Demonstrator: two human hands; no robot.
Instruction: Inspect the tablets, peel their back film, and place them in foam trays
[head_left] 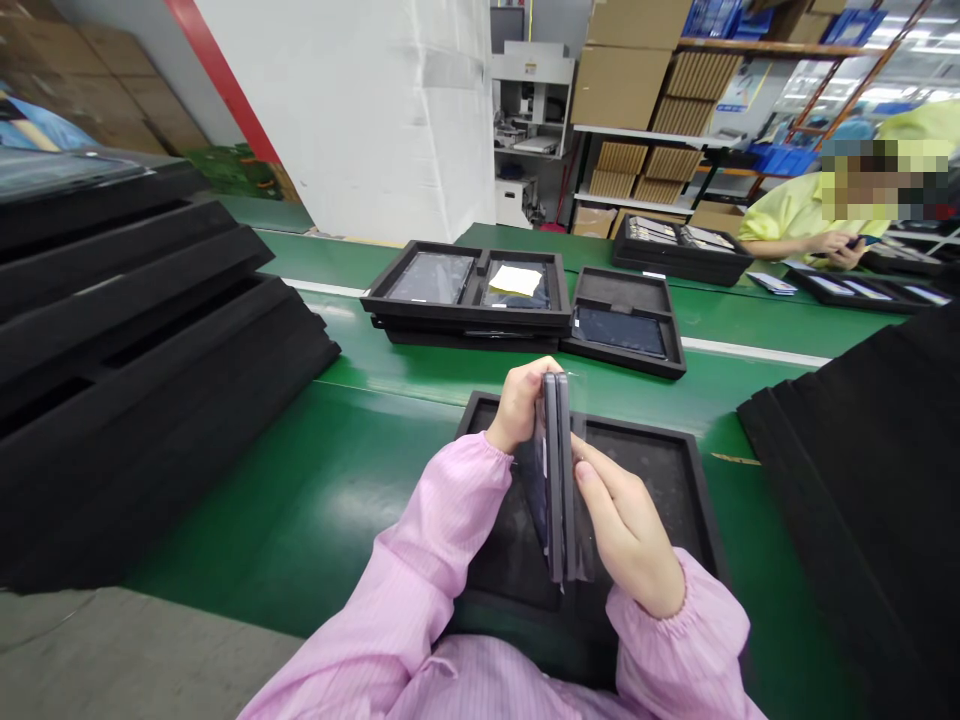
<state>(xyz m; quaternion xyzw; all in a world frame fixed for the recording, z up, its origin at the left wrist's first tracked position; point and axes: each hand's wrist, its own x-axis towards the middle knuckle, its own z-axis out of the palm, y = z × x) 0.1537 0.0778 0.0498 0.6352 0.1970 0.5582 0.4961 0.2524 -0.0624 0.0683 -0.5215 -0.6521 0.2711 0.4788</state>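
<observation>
Left hand [520, 405]: fingers closed on two upright tablets [559, 480] above black tray [667, 480], green tabletop [352, 480]. Right hand [630, 520]: fingers against tablets' side, can't tell how closed.

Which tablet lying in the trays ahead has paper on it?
The right-hand tablet in the stack's top tray: a white sheet lies on it. The left-hand tablet there and the one in the tray farther right carry none.

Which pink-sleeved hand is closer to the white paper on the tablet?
Left. The left hand is on the near side of the white paper; the right hand is farther off, lower and rightward in view.
</observation>
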